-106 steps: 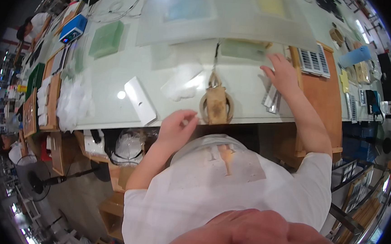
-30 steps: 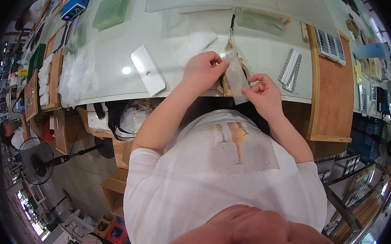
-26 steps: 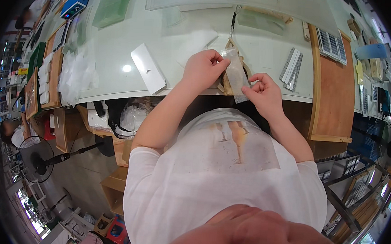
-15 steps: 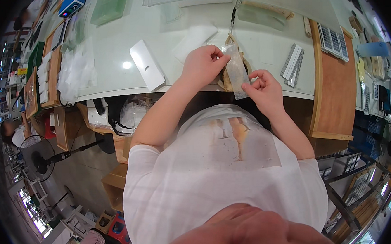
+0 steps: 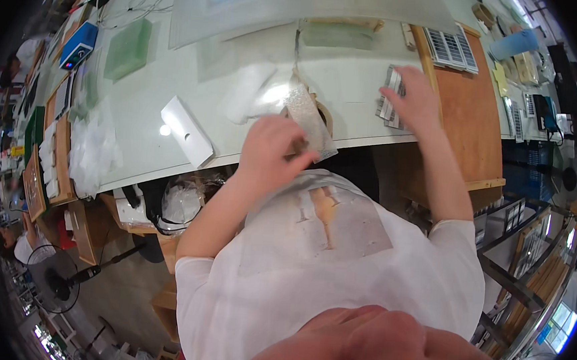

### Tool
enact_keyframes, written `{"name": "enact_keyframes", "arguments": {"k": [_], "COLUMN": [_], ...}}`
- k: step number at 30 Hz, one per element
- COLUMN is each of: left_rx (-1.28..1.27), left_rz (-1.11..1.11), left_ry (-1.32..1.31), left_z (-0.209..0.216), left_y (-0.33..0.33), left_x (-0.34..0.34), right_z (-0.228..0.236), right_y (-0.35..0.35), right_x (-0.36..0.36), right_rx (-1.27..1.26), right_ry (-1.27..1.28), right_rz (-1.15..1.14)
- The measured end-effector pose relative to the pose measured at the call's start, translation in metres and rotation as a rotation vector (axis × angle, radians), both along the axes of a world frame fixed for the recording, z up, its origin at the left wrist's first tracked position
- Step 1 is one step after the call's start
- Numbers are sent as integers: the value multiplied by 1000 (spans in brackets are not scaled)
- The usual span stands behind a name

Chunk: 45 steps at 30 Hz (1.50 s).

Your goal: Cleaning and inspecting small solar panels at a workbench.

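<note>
Right hand [image 5: 416, 98] has left the clear packet and gone out to the right since half a sec ago, now lying palm-down on a stack of grey-white strips [image 5: 389, 101] near the worktop's [image 5: 154, 97] front edge, fingers spread a bit over them; can't tell if it's actually gripping any. Left hand [image 5: 271, 153] is curled shut round the lower end of the clear plastic packet [image 5: 309, 120], which sticks up and away from the person, tilted, over the worktop edge and just in front of a roll of tape [image 5: 324, 115]. W/ the hands now well apart, the packet sits only in the left. Nearby on the pale worktop: a white flat card w/ a hole [image 5: 186, 131] to the left, a crumpled clear bag [image 5: 248, 91] behind the left hand, a green pad [image 5: 128, 48] further back-left, and a wooden board [image 5: 467, 112] just right of the strips.
</note>
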State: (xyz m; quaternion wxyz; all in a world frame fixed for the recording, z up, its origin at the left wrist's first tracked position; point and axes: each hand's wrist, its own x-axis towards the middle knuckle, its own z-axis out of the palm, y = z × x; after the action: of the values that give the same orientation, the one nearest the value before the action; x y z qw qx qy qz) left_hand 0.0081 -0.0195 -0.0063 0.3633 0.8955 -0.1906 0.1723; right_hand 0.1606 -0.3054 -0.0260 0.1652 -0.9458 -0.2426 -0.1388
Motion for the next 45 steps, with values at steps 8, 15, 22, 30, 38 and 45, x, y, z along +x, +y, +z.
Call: {"name": "enact_keyframes", "arguments": {"k": [8,15,22,30,38,45], "left_rx": [141,137,80,73,8,35], "left_rz": [-89,-89,-5,16,31,24], "left_ry": [-207,-213,-297,-282,-259,-260], "left_z": [-23,-26,-46,-43,-40,-40], "left_y": [-13,2,6,5,3,2], "left_x": [-22,-24,-29,-33,-30,-30], "right_z": [2,14,58,21,15,14], "right_y": [-30,-21,58,133,139,139], "right_x": [50,46,-14,-21,-18,-20], "right_rx": [-149,456,873,657,683,687], "right_ry": [205,436,822,940,1036,1010], "right_rz": [112,-71,298,244,220,218]}}
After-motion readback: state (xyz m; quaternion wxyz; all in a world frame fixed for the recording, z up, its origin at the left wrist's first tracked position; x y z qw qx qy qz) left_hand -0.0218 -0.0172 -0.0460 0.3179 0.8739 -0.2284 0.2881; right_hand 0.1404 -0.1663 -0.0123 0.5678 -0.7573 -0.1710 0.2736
